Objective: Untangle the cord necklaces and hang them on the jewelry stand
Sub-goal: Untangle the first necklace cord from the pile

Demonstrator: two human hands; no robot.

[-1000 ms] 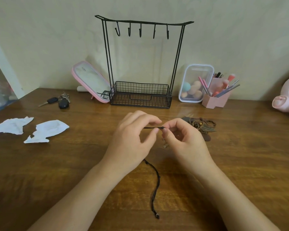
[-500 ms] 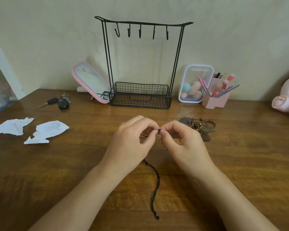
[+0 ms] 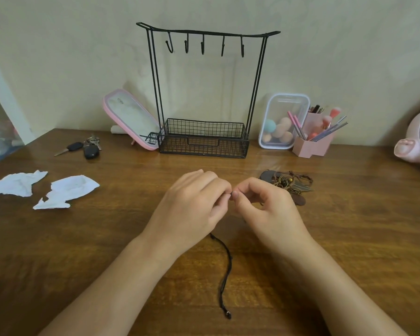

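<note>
My left hand [image 3: 192, 204] and my right hand [image 3: 269, 209] meet fingertip to fingertip over the middle of the wooden table, both pinching a thin black cord necklace [image 3: 226, 270]. Its loose end trails down toward me between my forearms and ends in a small bead. The part inside my fingers is hidden. A tangle of brown cord necklaces [image 3: 289, 184] with metal charms lies just right of my right hand. The black wire jewelry stand [image 3: 204, 139] stands at the back against the wall, its several hooks bare.
Two torn pieces of white paper [image 3: 66, 190] lie at the left. Car keys [image 3: 87, 147] and a pink mirror [image 3: 131, 122] sit left of the stand. A clear box of sponges [image 3: 281, 122], a pink brush holder [image 3: 313, 144] and a pink fan [image 3: 417, 141] stand at the right.
My fingertips have closed together, so the short stretch of black cord that showed between the hands is hidden. Both hands dropped slightly toward the table.
</note>
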